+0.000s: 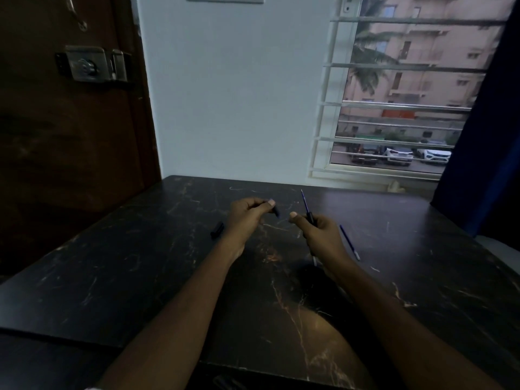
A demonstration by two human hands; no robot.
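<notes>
My left hand (pixel 247 218) grips a short dark pen part (pixel 275 211), whose tip sticks out past my thumb. My right hand (pixel 318 232) grips a thin blue pen refill (pixel 305 202) together with a dark sleeve around it; the refill points up and away, and its metal tip end shows below my wrist. The two hands hover a little above the dark marble-patterned table (pixel 140 277), a short gap between them. A second blue refill (pixel 349 242) lies on the table right of my right hand. A black pen cap (pixel 217 229) lies left of my left hand.
The table stands against a white wall (pixel 233 94). A dark wooden door with a metal latch (pixel 92 64) is at the left. A barred window (pixel 394 108) and a dark blue curtain (pixel 484 136) are at the right.
</notes>
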